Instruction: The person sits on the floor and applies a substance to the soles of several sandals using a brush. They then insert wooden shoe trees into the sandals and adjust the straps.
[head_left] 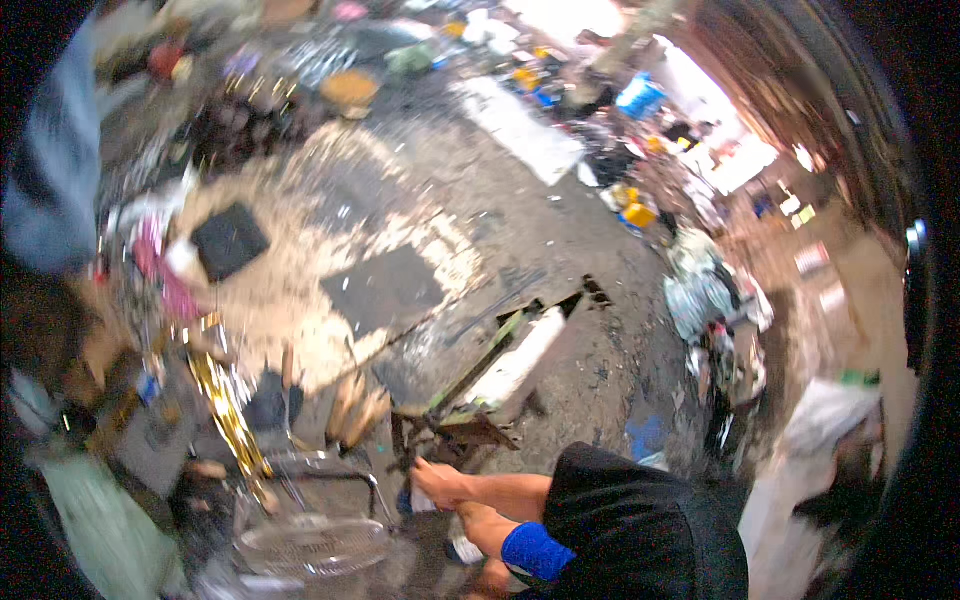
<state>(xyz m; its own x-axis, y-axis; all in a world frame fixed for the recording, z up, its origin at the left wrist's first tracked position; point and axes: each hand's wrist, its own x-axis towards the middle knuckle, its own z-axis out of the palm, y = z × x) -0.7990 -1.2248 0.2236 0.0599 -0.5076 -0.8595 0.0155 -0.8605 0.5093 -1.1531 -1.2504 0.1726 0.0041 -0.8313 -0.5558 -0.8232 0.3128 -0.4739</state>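
The picture is blurred by motion. My right hand [440,482] reaches left from the lower middle and rests on a dark rusty metal frame [455,432] standing on the ground; its fingers seem curled on the frame's lower bar. My left hand [482,526], with a blue wristband [537,551] behind it, lies just below, close to a small white object [463,549]; the blur hides its grip. A long white panel in a green-edged frame [516,360] leans up and to the right from the metal frame.
A round wire fan guard [310,545] and a yellow strip [230,412] lie at lower left. Two black square pads [229,240] [384,290] sit on a sandy patch. Clutter lines the far and right edges. Another person's grey-blue sleeve [48,170] is at far left.
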